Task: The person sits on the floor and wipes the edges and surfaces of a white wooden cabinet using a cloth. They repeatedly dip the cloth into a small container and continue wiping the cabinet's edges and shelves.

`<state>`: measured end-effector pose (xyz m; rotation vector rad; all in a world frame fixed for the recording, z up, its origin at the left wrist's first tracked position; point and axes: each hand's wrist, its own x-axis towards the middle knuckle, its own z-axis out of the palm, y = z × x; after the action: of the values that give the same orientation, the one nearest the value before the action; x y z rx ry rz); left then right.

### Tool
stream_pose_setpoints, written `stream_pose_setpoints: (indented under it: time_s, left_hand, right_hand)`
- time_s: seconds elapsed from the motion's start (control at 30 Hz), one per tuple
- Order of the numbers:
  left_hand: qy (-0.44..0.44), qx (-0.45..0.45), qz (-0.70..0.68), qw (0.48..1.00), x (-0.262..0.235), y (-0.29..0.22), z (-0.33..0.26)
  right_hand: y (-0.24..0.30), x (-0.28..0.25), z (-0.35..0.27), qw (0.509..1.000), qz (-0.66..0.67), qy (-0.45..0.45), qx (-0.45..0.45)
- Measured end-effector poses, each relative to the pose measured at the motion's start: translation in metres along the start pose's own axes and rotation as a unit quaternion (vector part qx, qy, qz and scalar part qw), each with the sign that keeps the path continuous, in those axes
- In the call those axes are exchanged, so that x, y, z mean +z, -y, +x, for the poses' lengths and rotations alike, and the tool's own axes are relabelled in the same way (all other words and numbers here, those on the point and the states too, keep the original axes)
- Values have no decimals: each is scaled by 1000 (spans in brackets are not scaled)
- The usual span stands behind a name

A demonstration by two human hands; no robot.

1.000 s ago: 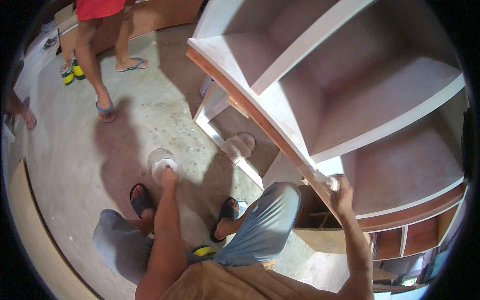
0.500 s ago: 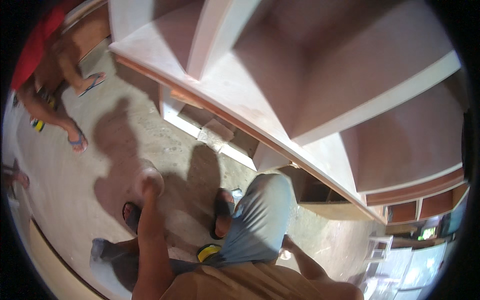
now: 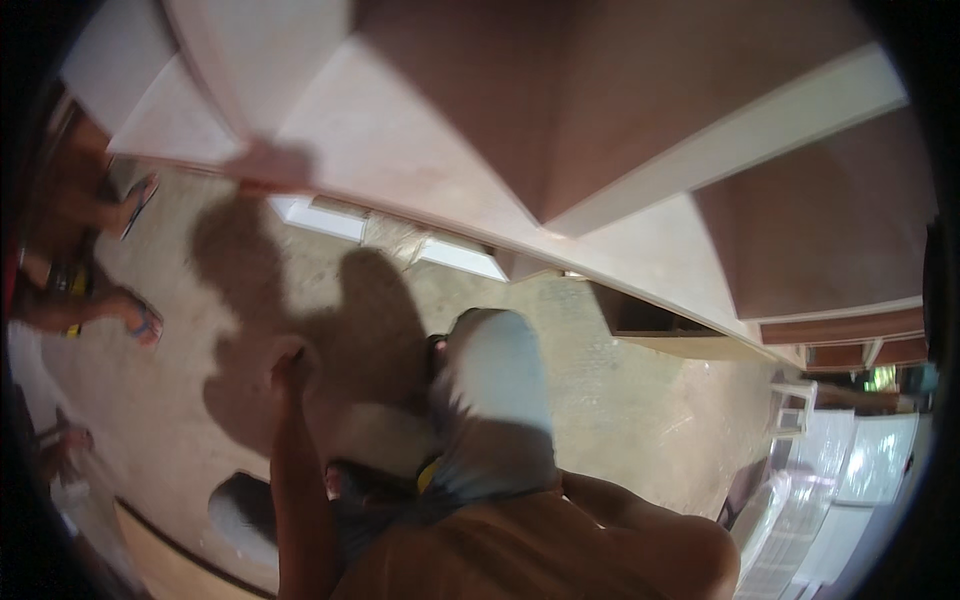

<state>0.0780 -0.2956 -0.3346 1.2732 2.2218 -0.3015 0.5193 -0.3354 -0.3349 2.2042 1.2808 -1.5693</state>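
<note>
My left hand (image 3: 289, 368) hangs out low over the floor, in shadow, its fingers closed at the edge of a round, pale, bowl-like thing (image 3: 312, 362). Shadow blurs that thing, so its contents cannot be made out. My right forearm (image 3: 600, 505) runs behind my raised knee (image 3: 497, 375), which hides the right hand and anything in it. In front of me a large, pale-coated wooden cabinet (image 3: 640, 255) with several open compartments fills the upper part of the view. Neither hand visibly touches it.
Another person's sandalled foot (image 3: 143, 318) stands on the concrete floor (image 3: 640, 420) at the left. White frame pieces (image 3: 460, 257) lie under the cabinet edge. A white stool (image 3: 795, 408) and plastic-wrapped panels (image 3: 850, 455) stand at the right. A board (image 3: 180, 560) lies lower left.
My view has shifted, and the cabinet now looms closer. My shadow falls on its lower edge. The left hand still holds the round thing; the right hand has gone out of sight behind my leg.
</note>
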Motion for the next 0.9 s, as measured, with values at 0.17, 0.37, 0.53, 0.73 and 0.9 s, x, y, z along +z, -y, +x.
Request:
stream_pose_setpoints:
  time_s: [0.17,0.37,0.53,0.73,0.9]
  left_hand:
    - [53,-30,-56,997,-13,1,-19]
    - [65,0,-85,994,-3,22,2]
    - [18,-62,-159,985,-39,-7,-15]
    - [-86,-97,-244,961,-4,7,-10]
    - [59,58,-113,990,-23,22,5]
  right_hand:
    - [-3,18,-3,998,-53,17,15]
    - [-32,13,-7,993,-104,26,49]
    - [-48,27,7,989,-126,30,74]
    - [-56,33,20,983,-161,48,70]
    - [-72,34,32,980,-183,47,58]
